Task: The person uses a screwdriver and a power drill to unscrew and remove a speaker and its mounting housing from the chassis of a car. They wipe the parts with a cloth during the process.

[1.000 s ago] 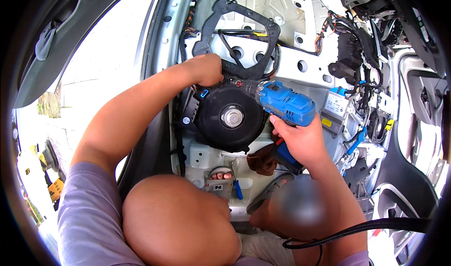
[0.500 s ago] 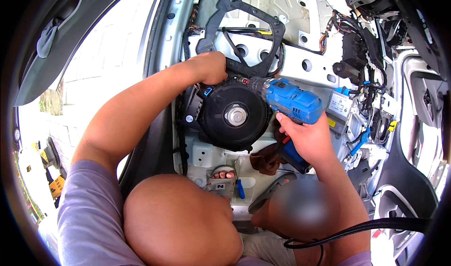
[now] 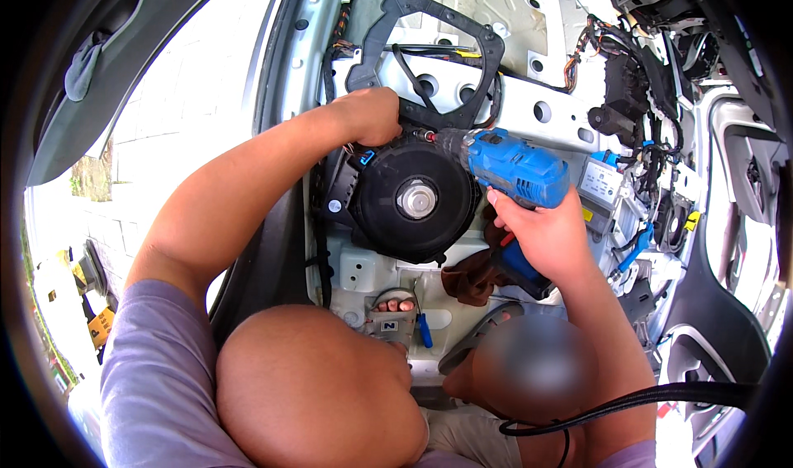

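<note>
Holding blue drill (image 3: pixel 516 166) clasped in right hand (image 3: pixel 541 228), aimed left along its long axis, with bit (image 3: pixel 430 137) at the far edge of the round black speaker (image 3: pixel 415 199). Can't tell finger state or contents of nearer-to-bit left hand (image 3: pixel 372 117), knuckles up; just beyond, black frame (image 3: pixel 362 77).

With the speaker (image 3: pixel 417 199) as dial centre, the frame (image 3: pixel 494 51) lies at twelve o'clock, the left hand (image 3: pixel 374 118) at eleven, the drill (image 3: pixel 520 168), in the right hand (image 3: pixel 543 230), at two, the box (image 3: pixel 596 179) at three, the cloth (image 3: pixel 468 280) at five, the screwdriver (image 3: pixel 424 330) at six, beside a sandal (image 3: pixel 390 326).
</note>
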Demonstrator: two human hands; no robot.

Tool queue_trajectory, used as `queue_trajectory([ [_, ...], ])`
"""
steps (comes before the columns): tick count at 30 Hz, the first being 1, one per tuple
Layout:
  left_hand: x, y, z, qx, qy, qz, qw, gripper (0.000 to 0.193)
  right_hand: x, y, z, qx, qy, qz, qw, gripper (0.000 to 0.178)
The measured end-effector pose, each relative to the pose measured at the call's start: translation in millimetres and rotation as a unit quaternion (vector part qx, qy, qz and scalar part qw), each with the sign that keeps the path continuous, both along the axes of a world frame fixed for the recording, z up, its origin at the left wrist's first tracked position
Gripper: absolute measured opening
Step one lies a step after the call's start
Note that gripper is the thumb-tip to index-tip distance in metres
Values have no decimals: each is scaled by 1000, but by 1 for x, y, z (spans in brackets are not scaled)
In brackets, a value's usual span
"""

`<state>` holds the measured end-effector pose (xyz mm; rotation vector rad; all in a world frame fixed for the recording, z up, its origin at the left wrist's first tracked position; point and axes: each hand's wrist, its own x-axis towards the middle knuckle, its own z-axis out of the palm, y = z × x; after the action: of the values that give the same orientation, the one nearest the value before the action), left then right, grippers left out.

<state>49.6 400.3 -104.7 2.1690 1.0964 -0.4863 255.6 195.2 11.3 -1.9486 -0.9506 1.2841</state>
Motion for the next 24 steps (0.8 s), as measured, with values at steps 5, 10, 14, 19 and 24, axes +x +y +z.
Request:
queue_trajectory([
  [5,-2,-1,-5,4,1,-4,1000,25,7,22,10,-18,-24,64,998,22],
  [10,4,0,10,-47,32,3,998,37,9,52,18,-34,-102,127,986,30],
  [14,3,1,7,-48,19,3,999,34,6,66,21,-3,-121,168,978,32],
  [19,3,-1,5,-46,29,-6,999,33,1,61,7,15,-115,153,981,29],
  [24,0,-3,-5,-63,34,7,997,33,-5,58,15,20,-119,160,980,27],
])
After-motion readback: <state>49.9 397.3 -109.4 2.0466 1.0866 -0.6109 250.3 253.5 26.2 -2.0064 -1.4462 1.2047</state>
